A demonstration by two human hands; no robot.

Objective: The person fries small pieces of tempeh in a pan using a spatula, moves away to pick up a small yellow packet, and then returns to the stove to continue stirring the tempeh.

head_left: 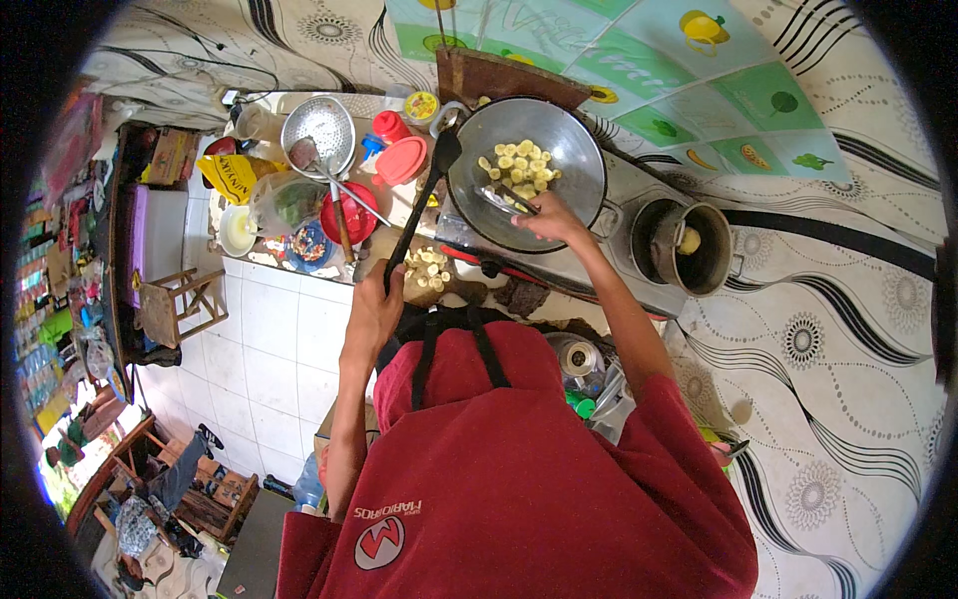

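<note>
My left hand [374,299] is closed around the handle of a black spatula [420,206], whose blade points up beside the rim of a large metal wok [479,217]. Sliced banana pieces [520,165] lie together in the wok. Over the wok's lower part, my right hand [551,219] grips metal tongs [503,196], their far end close to the slices. More pale slices [426,268] rest on a board [460,290] just right of my left hand. The wok sits on a gas stove [629,176].
A metal pot [700,269] holding a round yellowish item stands on the right burner. Left on the counter are a perforated metal strainer [329,123], a red plate [363,217], a blue bowl [309,247] and a yellow bag [228,178]. A wooden stool [161,311] stands left; a person [142,517] is lower left.
</note>
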